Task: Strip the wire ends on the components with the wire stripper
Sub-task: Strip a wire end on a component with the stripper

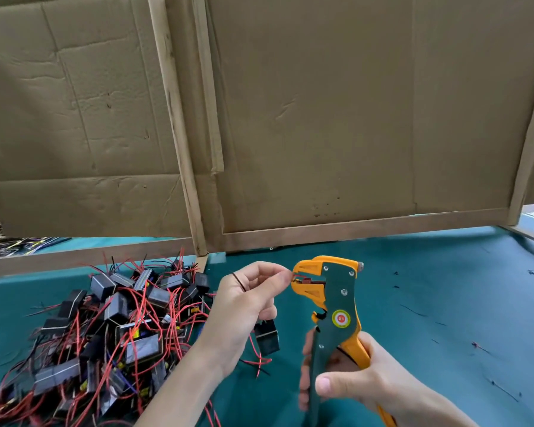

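Note:
My right hand (361,383) grips the handles of an orange and dark green wire stripper (333,306), held upright with its jaws facing left. My left hand (247,300) pinches a thin red wire between thumb and forefinger, its end at the stripper's jaws (299,280). A black box-shaped component (267,335) hangs below my left hand on its wires. A black wire loops over the back of that hand.
A heap of black components with red and black wires (105,328) lies on the green table (429,303) at the left. Cardboard panels in wooden frames (321,118) stand along the back. Small wire scraps (475,345) dot the cloth at the right.

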A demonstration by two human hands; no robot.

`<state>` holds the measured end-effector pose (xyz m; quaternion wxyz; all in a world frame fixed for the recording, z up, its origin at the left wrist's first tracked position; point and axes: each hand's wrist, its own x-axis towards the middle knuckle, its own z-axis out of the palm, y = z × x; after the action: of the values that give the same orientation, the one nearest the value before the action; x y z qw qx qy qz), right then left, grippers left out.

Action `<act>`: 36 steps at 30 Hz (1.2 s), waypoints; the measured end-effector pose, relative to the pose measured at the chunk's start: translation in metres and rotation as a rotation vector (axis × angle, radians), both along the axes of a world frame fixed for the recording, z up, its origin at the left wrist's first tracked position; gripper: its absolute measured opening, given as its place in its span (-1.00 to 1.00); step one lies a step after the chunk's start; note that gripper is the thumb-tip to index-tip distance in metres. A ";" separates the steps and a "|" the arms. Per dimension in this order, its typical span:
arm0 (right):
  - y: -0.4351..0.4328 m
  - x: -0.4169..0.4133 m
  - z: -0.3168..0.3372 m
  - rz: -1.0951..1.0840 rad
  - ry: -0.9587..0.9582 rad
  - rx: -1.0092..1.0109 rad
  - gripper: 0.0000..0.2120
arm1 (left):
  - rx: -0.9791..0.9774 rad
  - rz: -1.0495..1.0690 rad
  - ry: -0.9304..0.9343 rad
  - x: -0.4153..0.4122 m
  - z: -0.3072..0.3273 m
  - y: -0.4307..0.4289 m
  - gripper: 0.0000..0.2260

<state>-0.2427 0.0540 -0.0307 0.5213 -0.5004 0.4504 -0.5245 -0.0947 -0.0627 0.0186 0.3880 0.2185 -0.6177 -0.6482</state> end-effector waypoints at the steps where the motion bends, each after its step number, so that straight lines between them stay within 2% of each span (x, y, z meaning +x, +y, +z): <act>1: 0.000 0.001 0.001 0.003 -0.005 0.002 -0.64 | 0.005 -0.015 0.006 0.001 0.001 0.000 -0.92; 12: 0.000 -0.003 0.001 0.011 -0.023 0.022 -0.62 | -0.029 -0.042 -0.062 0.007 0.005 -0.005 -0.77; 22: -0.002 -0.002 -0.002 0.034 0.009 -0.026 -0.68 | -0.040 -0.013 -0.091 0.007 0.005 -0.007 -0.90; 28: -0.001 -0.004 -0.004 0.025 0.015 -0.033 -0.68 | -0.035 -0.036 -0.109 0.009 0.003 -0.010 -0.79; 36: -0.003 -0.003 -0.005 0.013 0.021 -0.030 -0.73 | -0.055 -0.058 -0.126 0.010 0.003 -0.012 -0.85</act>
<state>-0.2453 0.0509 -0.0354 0.5123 -0.5165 0.4444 -0.5227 -0.0851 -0.0742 0.0215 0.3353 0.2298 -0.6646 -0.6269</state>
